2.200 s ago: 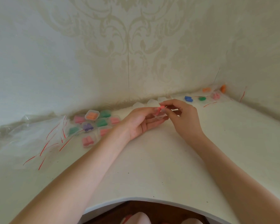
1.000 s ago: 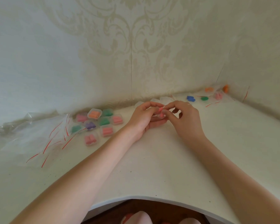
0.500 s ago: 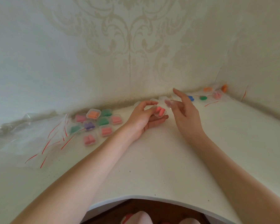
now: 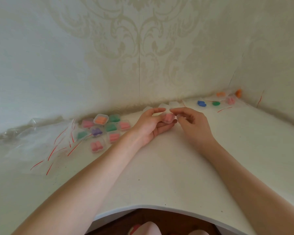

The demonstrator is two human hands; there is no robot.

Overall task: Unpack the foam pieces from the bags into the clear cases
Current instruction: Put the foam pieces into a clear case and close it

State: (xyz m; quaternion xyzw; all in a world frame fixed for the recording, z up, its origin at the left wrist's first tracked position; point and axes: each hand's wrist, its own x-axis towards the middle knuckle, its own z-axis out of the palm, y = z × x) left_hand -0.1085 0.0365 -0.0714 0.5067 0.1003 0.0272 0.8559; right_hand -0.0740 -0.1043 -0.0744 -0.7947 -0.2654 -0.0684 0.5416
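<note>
A person is sitting at a white table [image 4: 159, 167] set into a wallpapered corner, both bare forearms reaching forward over it. Along the left side a heap of emptied clear bags [image 4: 41, 145] with red seal strips is lying loose, and just right of it a cluster of filled clear cases [image 4: 105, 131] is sitting close together, each showing pink, green, orange or purple foam through its lid. Against the far right wall, well apart from that cluster, unpacked foam pieces [image 4: 215, 101] in blue, green, orange and pink are waiting, some seemingly inside bags, though the plastic is too faint to tell. Near the wall behind the hands a few empty cases [image 4: 173, 104] are standing. The left hand [image 4: 151, 126] is cradling one small clear case [image 4: 168, 118] holding pink foam on its curled fingers, thumb arched over the top. The right hand [image 4: 193, 126] is pinching at the case's upper right edge with thumb and forefinger, its other fingers curled. The step in hand appears to be closing the lid on this case; whether it has snapped shut cannot be told. The next move likely calls for a firm press, then setting the case among the filled ones and reaching for a fresh bag.
</note>
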